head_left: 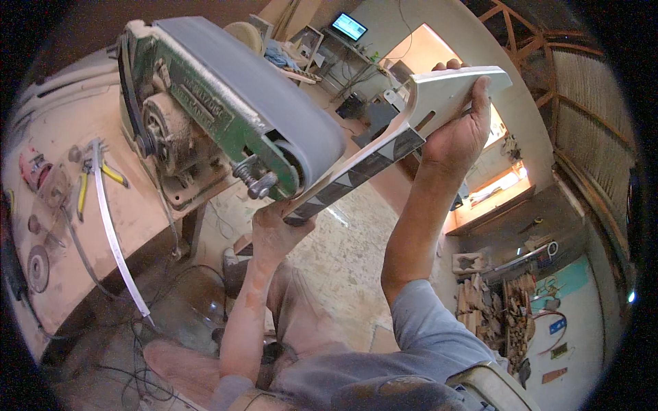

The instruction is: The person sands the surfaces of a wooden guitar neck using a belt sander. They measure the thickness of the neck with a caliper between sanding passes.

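A green belt sander (205, 103) with a wide grey belt (253, 75) rises over the bench at the upper left. I hold a long pale shaped piece (449, 96) slantwise at the sander's rounded front end. The piece has a slot, a broad far end and a dark strip with grey triangles along its side. My left hand (279, 229) is closed on its narrow near end, just below the belt roller. My right hand (462, 130) grips the broad end, thumb on the face and fingertips over the far edge. Whether the piece touches the belt I cannot tell.
Yellow-handled pliers (99, 178), a curved metal strip (113, 226) and a grinding disc (39, 268) lie on the dusty bench (75, 257) at left. Cables (137, 373) trail over the floor. Wood scraps (497, 315) are stacked at right; a lit screen (349, 26) stands far back.
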Demonstrator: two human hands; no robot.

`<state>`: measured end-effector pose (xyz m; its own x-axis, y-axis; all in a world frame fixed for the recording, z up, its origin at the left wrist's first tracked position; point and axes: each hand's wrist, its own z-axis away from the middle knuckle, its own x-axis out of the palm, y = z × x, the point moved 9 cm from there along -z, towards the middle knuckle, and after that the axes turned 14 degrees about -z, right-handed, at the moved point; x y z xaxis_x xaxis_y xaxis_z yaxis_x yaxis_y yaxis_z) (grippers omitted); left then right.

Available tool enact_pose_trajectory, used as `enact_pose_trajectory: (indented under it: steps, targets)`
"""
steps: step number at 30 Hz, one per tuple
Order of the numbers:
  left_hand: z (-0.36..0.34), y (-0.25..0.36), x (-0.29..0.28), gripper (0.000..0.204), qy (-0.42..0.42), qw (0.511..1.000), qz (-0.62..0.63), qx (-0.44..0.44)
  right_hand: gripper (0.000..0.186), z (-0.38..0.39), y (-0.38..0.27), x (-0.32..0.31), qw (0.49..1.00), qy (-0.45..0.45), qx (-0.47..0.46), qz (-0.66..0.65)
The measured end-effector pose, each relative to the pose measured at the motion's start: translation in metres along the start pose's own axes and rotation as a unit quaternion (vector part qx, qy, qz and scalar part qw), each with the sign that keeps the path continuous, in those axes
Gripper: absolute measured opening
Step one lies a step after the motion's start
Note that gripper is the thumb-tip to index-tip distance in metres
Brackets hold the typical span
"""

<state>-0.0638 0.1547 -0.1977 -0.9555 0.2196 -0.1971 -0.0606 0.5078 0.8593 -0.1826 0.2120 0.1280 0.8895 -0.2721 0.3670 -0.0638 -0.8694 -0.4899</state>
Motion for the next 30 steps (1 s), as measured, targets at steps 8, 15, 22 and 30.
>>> enact_pose_trajectory:
  steps: [8, 15, 22, 30]
  targets:
    - [0.013, -0.029, 0.017, 0.038, -0.038, 0.999, 0.009, 0.009, 0.033, 0.026, 0.017, 0.008, 1.0, -0.017, -0.012, 0.013]
    - [0.024, -0.046, 0.025, 0.039, -0.065, 0.998, 0.016, -0.006, 0.037, 0.042, 0.024, 0.002, 0.998, -0.003, -0.023, 0.052]
    - [0.033, -0.065, 0.042, 0.048, -0.138, 0.988, 0.023, -0.06, 0.038, 0.056, 0.03, 0.0, 0.996, 0.001, -0.016, 0.089]
    - [0.043, -0.088, 0.059, 0.07, -0.16, 0.981, -0.072, -0.08, 0.041, 0.06, 0.035, -0.001, 0.999, -0.03, 0.004, 0.032]
